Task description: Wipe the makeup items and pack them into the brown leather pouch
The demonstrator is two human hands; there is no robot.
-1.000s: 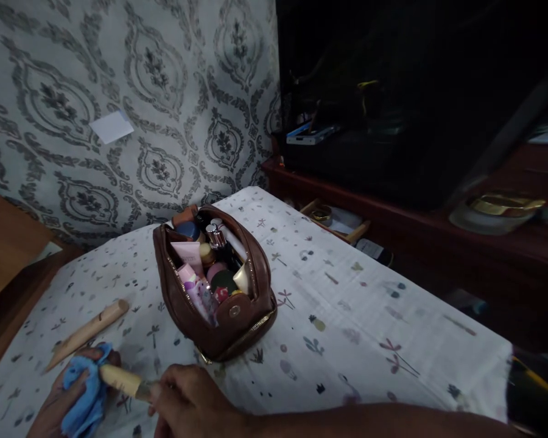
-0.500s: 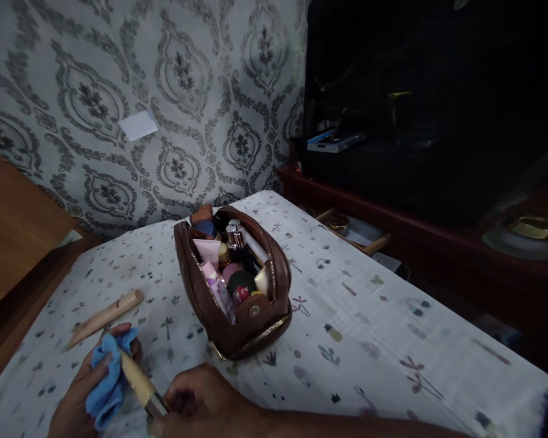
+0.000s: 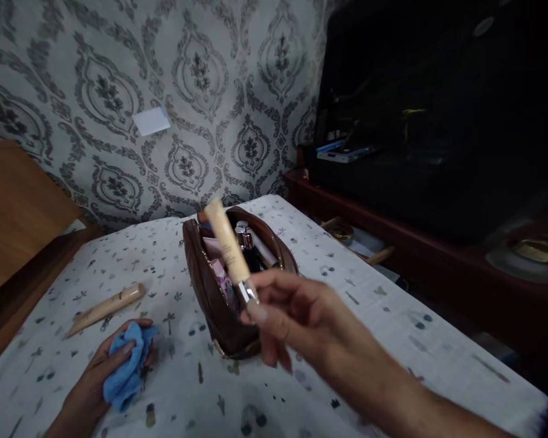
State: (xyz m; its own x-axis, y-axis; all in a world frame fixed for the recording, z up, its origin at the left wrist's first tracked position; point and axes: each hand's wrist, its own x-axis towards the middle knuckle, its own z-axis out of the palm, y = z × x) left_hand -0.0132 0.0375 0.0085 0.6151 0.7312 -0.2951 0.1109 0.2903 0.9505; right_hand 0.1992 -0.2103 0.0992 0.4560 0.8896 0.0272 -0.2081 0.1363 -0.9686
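Note:
My right hand (image 3: 296, 316) pinches a beige cosmetic tube (image 3: 228, 243) by its silver cap, holding it tilted above the open makeup bag (image 3: 203, 292). Brown leather covers the bag, and bottles and tubes fill it; part of the contents is hidden behind the tube and hand. A crumpled blue cloth (image 3: 128, 368) is gripped in my left hand (image 3: 89, 383), low at the left over the bedspread. Just beyond that hand, a second beige tube (image 3: 107, 309) lies flat.
A white patterned cloth (image 3: 173, 395) covers the surface beneath. Patterned wallpaper (image 3: 201, 73) rises behind it. On the right stand a dark screen (image 3: 438, 109) and a reddish wooden cabinet (image 3: 310, 194) with an open drawer. A wooden panel (image 3: 22, 213) borders the left.
My right hand has lifted the beige tube away from the blue cloth, up and right over the bag. My left hand keeps the cloth. The view has shifted slightly.

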